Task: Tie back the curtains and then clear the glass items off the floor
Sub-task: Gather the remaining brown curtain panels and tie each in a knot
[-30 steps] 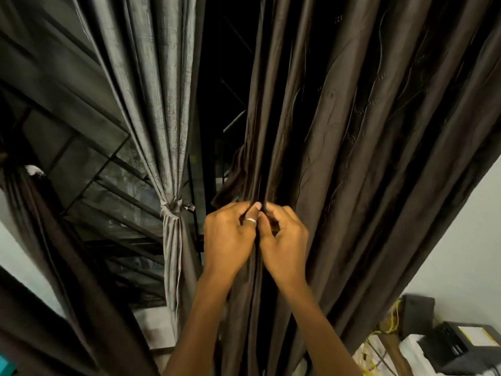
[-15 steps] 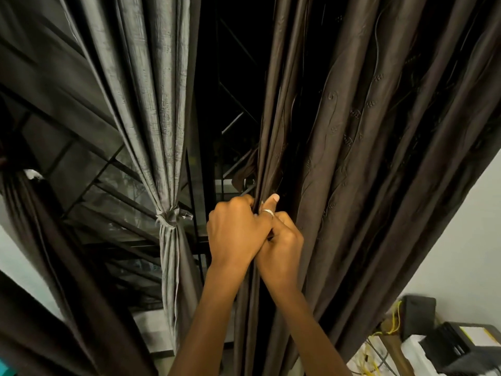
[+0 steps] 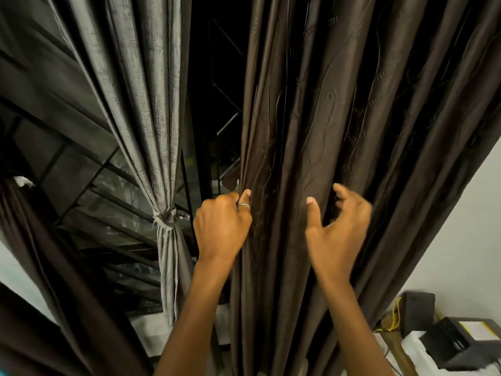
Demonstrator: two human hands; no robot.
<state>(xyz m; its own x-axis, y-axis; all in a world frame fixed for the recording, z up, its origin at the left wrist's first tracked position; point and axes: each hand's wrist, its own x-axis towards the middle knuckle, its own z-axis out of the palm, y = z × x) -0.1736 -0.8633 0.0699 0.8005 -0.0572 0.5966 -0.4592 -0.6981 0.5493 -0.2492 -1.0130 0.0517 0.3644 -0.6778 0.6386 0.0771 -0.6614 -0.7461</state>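
Since half a second ago the right hand [image 3: 337, 232] has left the left hand [image 3: 221, 229] and swung rightward across the dark brown curtain [image 3: 325, 118], its fingers spread and loosely bent against the folds, gripping nothing, slightly blurred. Left hand, a ring [image 3: 243, 205] on its thumb, clutches that curtain's left edge. Beside it hangs the grey curtain [image 3: 151, 104], knotted at mid-height

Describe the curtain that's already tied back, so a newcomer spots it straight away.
Start at the dark window showing between the curtains. Just left of it hangs a grey curtain, cinched by a knotted tie level with the left hand. Its pale grey weave sets it apart from the glossy brown curtain that hand grips.
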